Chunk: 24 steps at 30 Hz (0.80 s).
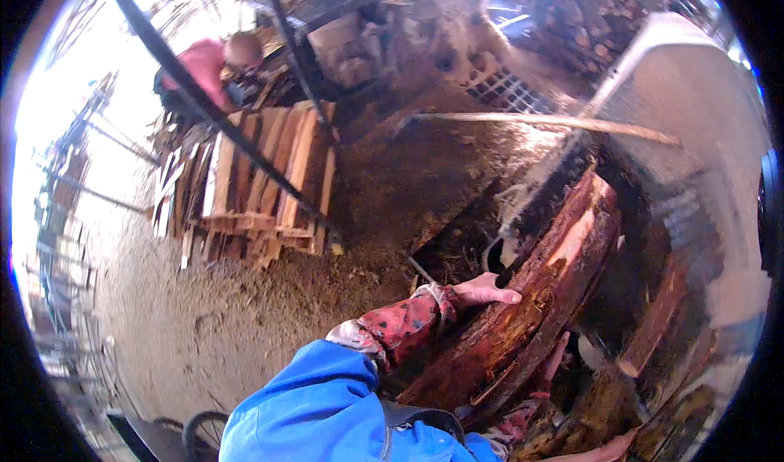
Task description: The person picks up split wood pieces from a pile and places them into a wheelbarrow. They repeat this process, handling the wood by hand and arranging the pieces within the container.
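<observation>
A long reddish-brown log [563,258] with rough, torn bark slants from the lower middle up to the right. My left hand [487,289] grips its left edge; the thumb lies on the wood and the other fingers are mostly hidden. On the log's lower right side, my right hand [559,357] presses against it from beneath, largely covered by the log. Both arms wear red patterned cuffs, with a blue sleeve [310,397] on the left.
Stacked sawn boards [261,176] stand at the left, with a person in a pink top [204,66] bending behind them. Dark poles [200,103] cross in front. A long wooden handle [547,120] lies beyond the log. Another wood piece [656,319] lies right.
</observation>
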### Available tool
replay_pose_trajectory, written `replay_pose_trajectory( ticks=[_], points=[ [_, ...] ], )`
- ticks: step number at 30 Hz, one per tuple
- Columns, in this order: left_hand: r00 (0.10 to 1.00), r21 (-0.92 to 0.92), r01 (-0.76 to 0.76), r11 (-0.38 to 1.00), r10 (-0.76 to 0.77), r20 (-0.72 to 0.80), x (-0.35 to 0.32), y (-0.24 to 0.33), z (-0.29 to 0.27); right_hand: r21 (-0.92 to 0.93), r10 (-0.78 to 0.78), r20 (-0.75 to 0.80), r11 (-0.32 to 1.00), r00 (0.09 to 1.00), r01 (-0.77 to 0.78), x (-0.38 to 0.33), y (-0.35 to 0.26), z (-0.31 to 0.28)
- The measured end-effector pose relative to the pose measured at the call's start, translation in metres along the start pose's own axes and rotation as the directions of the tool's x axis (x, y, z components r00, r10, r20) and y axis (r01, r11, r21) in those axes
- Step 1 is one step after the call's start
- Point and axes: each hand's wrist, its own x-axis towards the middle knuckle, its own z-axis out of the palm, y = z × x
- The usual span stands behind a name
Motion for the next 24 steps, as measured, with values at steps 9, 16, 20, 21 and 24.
replay_pose_trajectory(
  ticks=[9,16,20,21,24],
  points=[
    [0.978,-0.074,-0.116,0.990,0.101,-0.185,-0.052,0.053,0.019,-0.688,-0.637,0.231,0.428,0.736,0.586,0.028,-0.257,-0.172],
    [0.899,0.046,-0.242,0.969,0.241,-0.366,-0.112,0.095,0.035,-0.625,-0.320,0.352,0.620,0.880,0.475,0.048,-0.059,-0.026],
    [0.837,0.076,-0.367,0.927,0.365,-0.409,-0.156,0.115,0.048,-0.479,-0.267,0.415,0.749,0.870,0.458,0.041,-0.057,0.023],
    [0.806,0.147,-0.394,0.908,0.417,-0.419,-0.167,0.119,0.049,-0.454,-0.278,0.428,0.756,0.860,0.471,0.038,-0.060,0.032],
    [0.738,0.232,-0.444,0.865,0.500,-0.453,-0.203,0.124,0.059,-0.409,-0.281,0.486,0.764,0.827,0.500,0.027,-0.072,0.057]
  ],
)
